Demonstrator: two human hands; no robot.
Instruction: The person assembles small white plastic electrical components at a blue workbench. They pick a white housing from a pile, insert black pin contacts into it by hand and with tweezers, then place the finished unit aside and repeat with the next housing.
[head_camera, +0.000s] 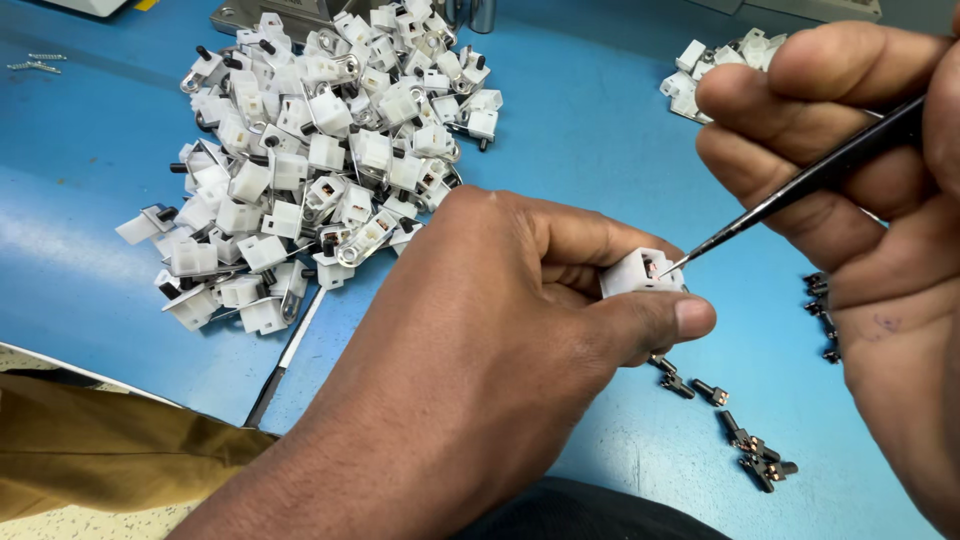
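Observation:
My left hand (480, 350) pinches a small white plastic housing (635, 272) between thumb and fingers, its open side facing right. My right hand (860, 170) grips black tweezers (800, 185), slanting down to the left. The tweezer tip touches the opening of the white housing, where a small metal part shows. Both hands hover over a blue table (590, 140).
A large pile of white housings with metal clips (320, 150) lies at the upper left. A smaller white cluster (715, 65) sits at the top right. Small black pin parts (745, 440) are scattered lower right and by my right wrist (820, 310). A thin metal strip (285, 365) lies below the pile.

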